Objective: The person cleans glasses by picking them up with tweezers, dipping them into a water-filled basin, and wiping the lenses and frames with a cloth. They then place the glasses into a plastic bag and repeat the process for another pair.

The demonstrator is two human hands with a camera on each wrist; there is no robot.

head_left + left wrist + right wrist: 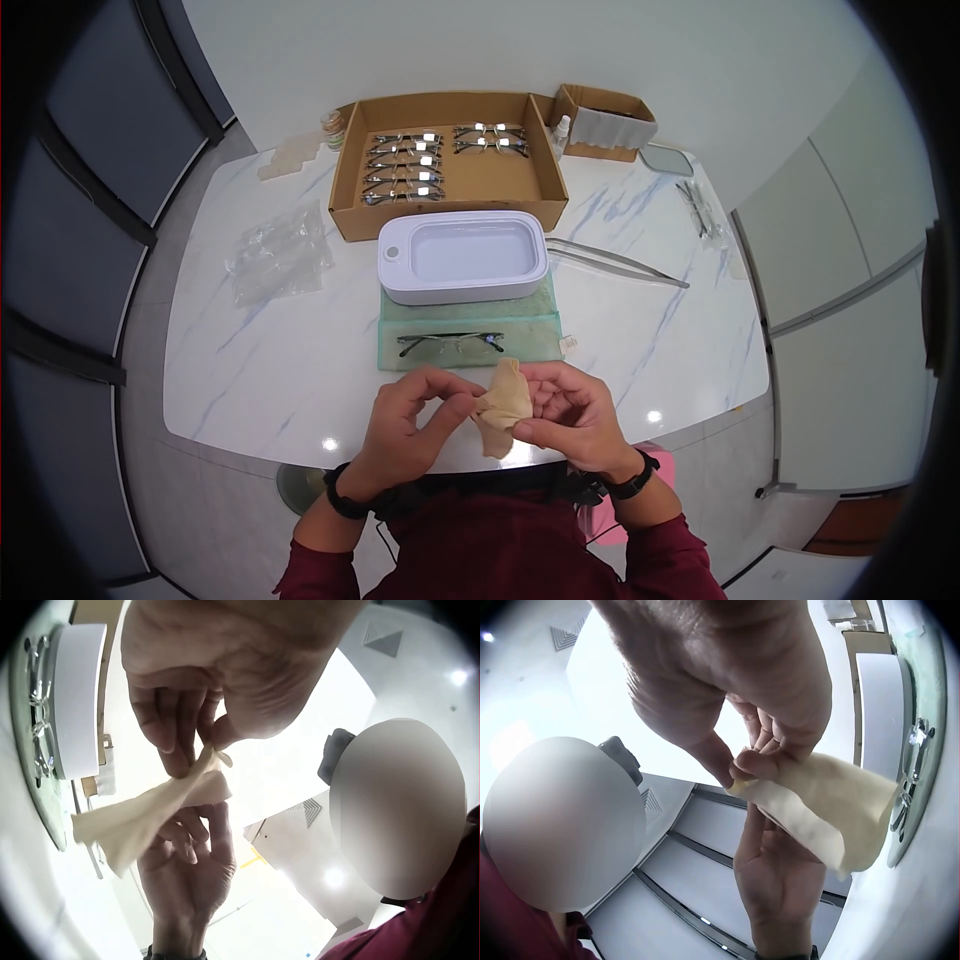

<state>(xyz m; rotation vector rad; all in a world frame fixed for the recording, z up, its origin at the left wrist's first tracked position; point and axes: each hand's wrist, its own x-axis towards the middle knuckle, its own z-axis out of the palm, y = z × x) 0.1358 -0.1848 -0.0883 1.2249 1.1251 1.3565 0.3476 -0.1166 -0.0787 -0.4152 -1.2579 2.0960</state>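
Note:
A beige cloth [507, 405] hangs between the two hands above the table's front edge. The left hand [412, 425] pinches its left side with thumb and fingertips. On the other side the right hand [575, 412] grips the cloth between thumb and fingers. In the left wrist view the cloth [150, 817] is bunched and twisted at the left fingertips; in the right wrist view the cloth [832, 802] spreads away from the pinching fingers. Just beyond the hands, a pair of glasses [452, 343] lies on a green mat [540, 350].
Behind the mat stands a white basin [462, 290]. Further back, a cardboard box [450, 213] holds several glasses. Metal tweezers [620, 264] lie right of the basin, a plastic bag [280, 255] at left. A smaller box [600, 152], bottle [561, 135] and more glasses [695, 210] are at back right.

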